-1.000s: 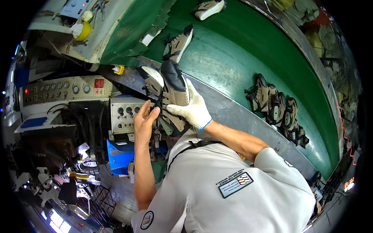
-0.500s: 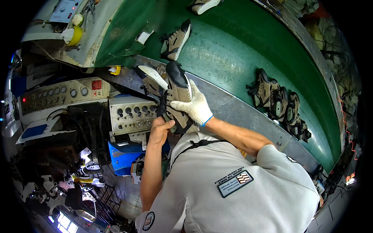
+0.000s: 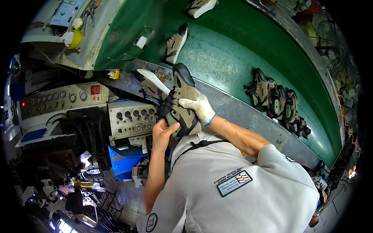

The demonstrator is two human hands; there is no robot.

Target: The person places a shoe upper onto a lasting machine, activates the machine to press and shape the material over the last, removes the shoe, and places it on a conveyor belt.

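The bare left hand (image 3: 160, 134), spread loose a second ago, has closed on the green-lined collar of the brown-and-black lace-up shoe (image 3: 185, 115) — now grasped by both hands, so steadier. The white-gloved right hand (image 3: 200, 107) still clasps its side. The shoe (toe pointing away) is above the lap, beside a brown shoe with a white sole (image 3: 153, 79).

The right hand (image 3: 199, 105), in a white glove, holds a brown shoe (image 3: 183, 90) with black toe. The bare left hand (image 3: 161, 134) grips the same shoe near its heel end. Just beside it is another shoe (image 3: 152, 82). On the green surface (image 3: 223, 54) there are more shoes (image 3: 260, 88), several close together.
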